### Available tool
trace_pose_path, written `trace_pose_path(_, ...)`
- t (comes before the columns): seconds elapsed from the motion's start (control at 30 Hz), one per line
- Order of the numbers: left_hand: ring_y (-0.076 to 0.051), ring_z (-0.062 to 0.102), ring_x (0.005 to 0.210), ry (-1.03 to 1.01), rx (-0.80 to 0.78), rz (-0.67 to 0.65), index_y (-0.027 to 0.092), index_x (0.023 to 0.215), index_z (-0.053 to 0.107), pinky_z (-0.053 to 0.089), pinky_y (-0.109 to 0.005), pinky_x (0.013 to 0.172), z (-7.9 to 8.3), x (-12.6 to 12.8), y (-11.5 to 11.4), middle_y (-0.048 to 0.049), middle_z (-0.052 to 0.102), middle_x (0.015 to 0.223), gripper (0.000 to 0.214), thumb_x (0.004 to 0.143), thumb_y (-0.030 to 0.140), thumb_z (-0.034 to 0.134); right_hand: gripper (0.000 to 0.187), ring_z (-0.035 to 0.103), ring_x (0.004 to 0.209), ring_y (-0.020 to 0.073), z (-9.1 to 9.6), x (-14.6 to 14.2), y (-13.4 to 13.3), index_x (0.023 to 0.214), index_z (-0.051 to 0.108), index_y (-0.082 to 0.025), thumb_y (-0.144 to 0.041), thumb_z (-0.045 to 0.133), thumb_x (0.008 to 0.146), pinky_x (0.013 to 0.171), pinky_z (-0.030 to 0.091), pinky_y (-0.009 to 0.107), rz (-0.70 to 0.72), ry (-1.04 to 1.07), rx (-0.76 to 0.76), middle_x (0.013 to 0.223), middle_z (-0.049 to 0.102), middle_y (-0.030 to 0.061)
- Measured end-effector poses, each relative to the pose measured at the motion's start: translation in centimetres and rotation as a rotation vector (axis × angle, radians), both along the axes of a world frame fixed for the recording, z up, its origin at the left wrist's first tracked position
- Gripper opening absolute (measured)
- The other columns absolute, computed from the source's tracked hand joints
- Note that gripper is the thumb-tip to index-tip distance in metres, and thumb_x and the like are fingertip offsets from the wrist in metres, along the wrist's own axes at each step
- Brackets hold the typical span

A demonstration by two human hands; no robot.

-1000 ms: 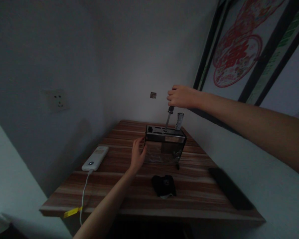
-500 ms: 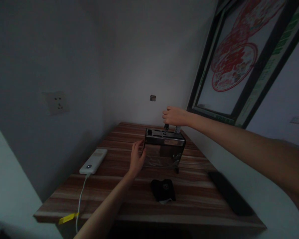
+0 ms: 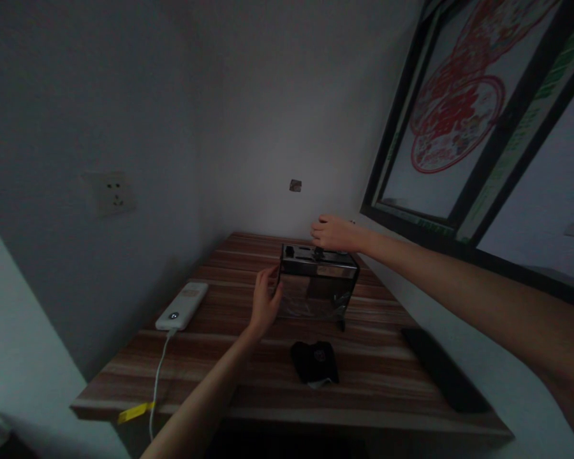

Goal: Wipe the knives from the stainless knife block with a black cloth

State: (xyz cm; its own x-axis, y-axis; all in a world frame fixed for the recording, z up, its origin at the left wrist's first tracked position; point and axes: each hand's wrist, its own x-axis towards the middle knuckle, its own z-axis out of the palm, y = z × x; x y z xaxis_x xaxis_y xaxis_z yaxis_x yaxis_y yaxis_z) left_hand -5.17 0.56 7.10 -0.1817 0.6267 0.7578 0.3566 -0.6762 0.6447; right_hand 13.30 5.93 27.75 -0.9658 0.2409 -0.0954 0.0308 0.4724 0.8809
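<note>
A box-shaped holder (image 3: 318,271) stands on the wooden table, with a dark frame, a shiny slotted top and a see-through front. My left hand (image 3: 265,299) grips its left side, thumb toward the front and fingers partly hidden at the edge. Over the top, my right hand (image 3: 332,233) is closed around a black-handled tool (image 3: 318,252), which stands upright in a slot. The fingers cover most of that handle, and I cannot make out the tool's kind. A dark knob-like piece (image 3: 289,251) shows at the top's left end.
A folded black cloth item (image 3: 316,363) lies in front of the holder. At the left is a white power bank (image 3: 184,306) with a cable (image 3: 159,376) and yellow tag (image 3: 136,413). A flat black slab (image 3: 444,370) lies at the right edge. Walls border the table (image 3: 363,376).
My right hand has moved down toward the holder's top, and the tool under it sits lower in the slot. My left hand keeps its grip. The view has shifted slightly.
</note>
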Motion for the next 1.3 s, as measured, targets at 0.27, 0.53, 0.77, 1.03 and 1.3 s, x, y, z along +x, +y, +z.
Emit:
trace_pose_path(0.27,-0.02,0.051,0.1,0.003,-0.007,-0.004,0.02,0.116,0.047,0.043,-0.035,0.084,-0.2,0.0,0.3,-0.0091,0.05,0.112,0.033,0.083,0.019,0.049,0.016,0.052,0.084,0.0163,-0.9,0.5,0.3,0.08,0.059,-0.016,-0.01,0.046,0.087,0.073,0.032,0.032,0.04,0.029,0.01,0.081,0.063,0.004)
trace_pose_path(0.53,-0.02,0.05,0.1,0.009,-0.008,-0.003,0.02,0.116,0.047,0.043,-0.036,0.084,-0.1,0.1,0.2,-0.0095,0.05,0.111,0.035,0.082,0.018,0.048,0.016,0.052,0.084,0.0167,-1.1,0.6,0.7,0.081,0.059,-0.016,-0.01,0.046,0.087,0.074,0.033,0.032,0.065,0.043,0.012,0.081,0.062,0.0045)
trace_pose_path(0.77,-0.021,0.05,0.102,0.011,0.005,0.013,0.02,0.115,0.048,0.041,-0.039,0.089,-0.1,0.1,0.3,-0.0092,0.051,0.11,0.034,0.081,0.018,0.049,0.018,0.051,0.084,0.0164,-1.1,0.8,0.7,0.079,0.058,-0.017,-0.01,0.044,0.088,0.079,0.033,0.034,0.088,0.062,0.039,0.081,0.062,0.0033)
trace_pose_path(1.03,-0.02,0.05,0.1,0.013,-0.006,-0.001,0.02,0.117,0.047,0.044,-0.037,0.085,-0.2,0.2,0.3,-0.0095,0.05,0.111,0.036,0.081,0.018,0.049,0.016,0.051,0.087,0.0166,-1.6,0.9,0.7,0.082,0.058,-0.017,-0.012,0.044,0.088,0.082,0.034,0.034,0.093,0.075,0.046,0.087,0.063,0.0041)
trace_pose_path(1.3,-0.022,0.049,0.104,0.022,0.005,0.004,0.02,0.118,0.046,0.042,-0.039,0.088,-0.3,0.3,0.4,-0.0096,0.049,0.113,0.038,0.08,0.018,0.05,0.014,0.053,0.088,0.0171,-1.8,1.3,0.4,0.085,0.058,-0.017,-0.011,0.046,0.087,0.087,0.034,0.036,0.147,0.083,0.083,0.086,0.063,0.0035)
